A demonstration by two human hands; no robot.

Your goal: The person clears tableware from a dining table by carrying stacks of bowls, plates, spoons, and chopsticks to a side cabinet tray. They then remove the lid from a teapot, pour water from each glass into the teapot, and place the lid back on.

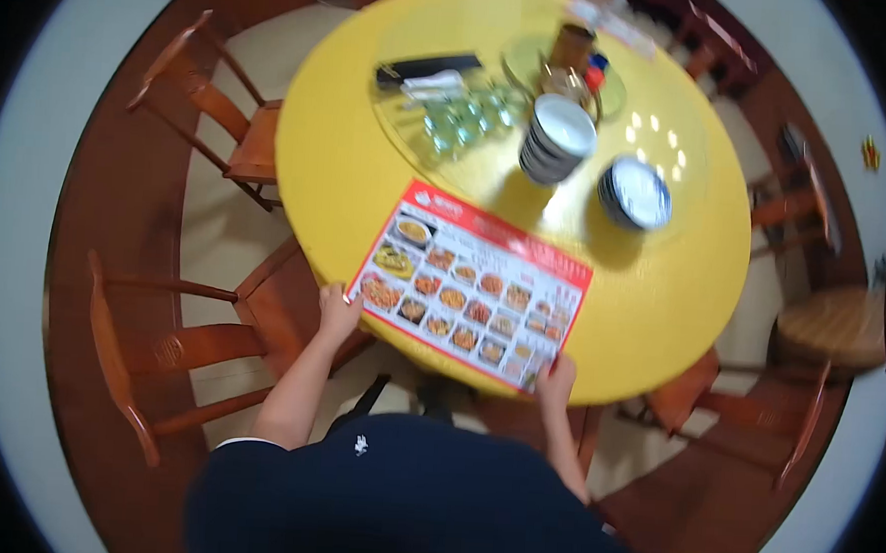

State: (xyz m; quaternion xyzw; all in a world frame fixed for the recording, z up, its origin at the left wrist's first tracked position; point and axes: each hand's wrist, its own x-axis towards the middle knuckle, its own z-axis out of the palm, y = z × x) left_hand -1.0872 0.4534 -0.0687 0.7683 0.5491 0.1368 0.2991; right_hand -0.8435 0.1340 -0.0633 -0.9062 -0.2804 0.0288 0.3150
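Observation:
A red-edged menu sheet [472,288] with rows of dish pictures lies over the near edge of the round yellow table [660,333]. My left hand [340,313] grips its lower left corner, and my right hand [555,381] grips the lower right corner. Beyond the sheet, on a glass turntable [410,135], stand a tall stack of bowls [558,137] and a shorter stack [636,193]. Several green-tinted glasses [466,118] are grouped left of the bowls.
Behind the glasses lies a black case [429,69] beside white items. A brown container [571,48] and a red-topped bottle [595,79] stand farther back. Wooden chairs [183,353] surround the table, with a round woven stool [831,327] at the right.

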